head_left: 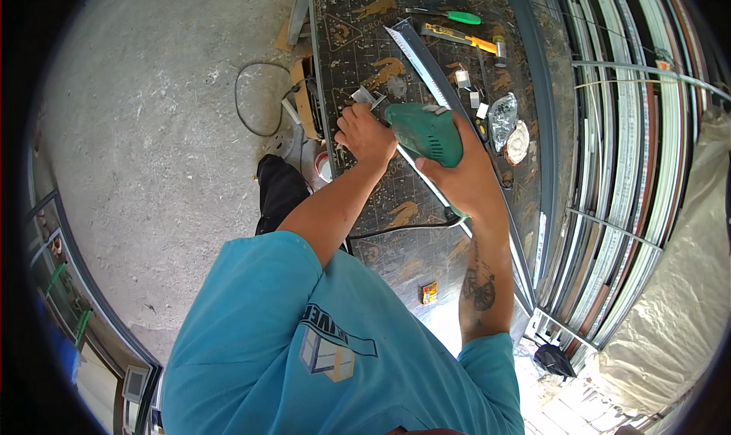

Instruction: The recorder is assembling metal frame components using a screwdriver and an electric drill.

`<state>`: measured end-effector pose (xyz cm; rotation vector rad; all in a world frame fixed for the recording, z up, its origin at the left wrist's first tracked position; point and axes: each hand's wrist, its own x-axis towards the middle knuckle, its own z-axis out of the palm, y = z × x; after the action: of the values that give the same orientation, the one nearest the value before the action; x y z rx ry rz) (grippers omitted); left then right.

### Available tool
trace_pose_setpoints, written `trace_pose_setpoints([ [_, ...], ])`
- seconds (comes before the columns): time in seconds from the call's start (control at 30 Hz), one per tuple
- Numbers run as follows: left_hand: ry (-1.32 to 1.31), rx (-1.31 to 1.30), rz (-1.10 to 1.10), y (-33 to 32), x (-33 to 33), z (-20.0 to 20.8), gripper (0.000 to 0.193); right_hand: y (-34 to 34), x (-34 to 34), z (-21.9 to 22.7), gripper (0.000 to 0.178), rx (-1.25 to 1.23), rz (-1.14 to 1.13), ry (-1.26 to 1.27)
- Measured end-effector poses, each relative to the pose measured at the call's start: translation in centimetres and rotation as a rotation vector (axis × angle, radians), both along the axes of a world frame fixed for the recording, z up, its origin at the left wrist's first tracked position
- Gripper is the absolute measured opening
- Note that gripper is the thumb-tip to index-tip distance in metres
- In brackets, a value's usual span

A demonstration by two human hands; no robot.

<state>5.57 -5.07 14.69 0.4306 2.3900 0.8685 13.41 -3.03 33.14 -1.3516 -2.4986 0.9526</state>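
A green corded power drill (pixel 428 130) is in my right hand (pixel 468 176), fingers wrapped round its body, with its front end pointing left. My left hand (pixel 367 134) is closed at the table's left edge, right beside the drill's front end. A small silvery metal piece (pixel 364 95) juts out past its fingers; the grip itself is partly hidden. Long dark metal profile (pixel 430 66), with a pale strip along it, lies lengthwise on the table and passes beneath the drill. The drill's black cord (pixel 403 228) trails left across the table.
Toward the far end of the dark table (pixel 343 24) lie a green-handled tool (pixel 463 17) and a yellow-handled hammer (pixel 472 43). Small white blocks (pixel 462 78) and a clear plastic bag (pixel 502 121) sit right of the profile. Long profiles (pixel 609 168) fill a rack at right.
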Motion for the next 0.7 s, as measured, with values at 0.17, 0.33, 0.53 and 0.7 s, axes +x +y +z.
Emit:
trace_pose_setpoints([
  [0.17,0.041,0.075,0.029,0.2,0.0,-0.4,0.045,1.0,-0.8,1.1,0.073,-0.041,0.077,-0.139],
  [0.33,0.053,0.098,0.03,0.1,0.3,-1.5,0.038,1.2,-1.8,1.4,0.073,-0.129,0.109,-0.315],
  [0.53,0.101,0.177,0.037,0.0,0.4,-2.5,0.033,0.6,-3.4,1.9,0.073,-0.173,0.148,-0.44],
  [0.7,0.087,0.192,0.031,-0.2,0.6,-2.8,0.038,1.0,-2.7,1.1,0.075,-0.072,0.074,-0.247],
])
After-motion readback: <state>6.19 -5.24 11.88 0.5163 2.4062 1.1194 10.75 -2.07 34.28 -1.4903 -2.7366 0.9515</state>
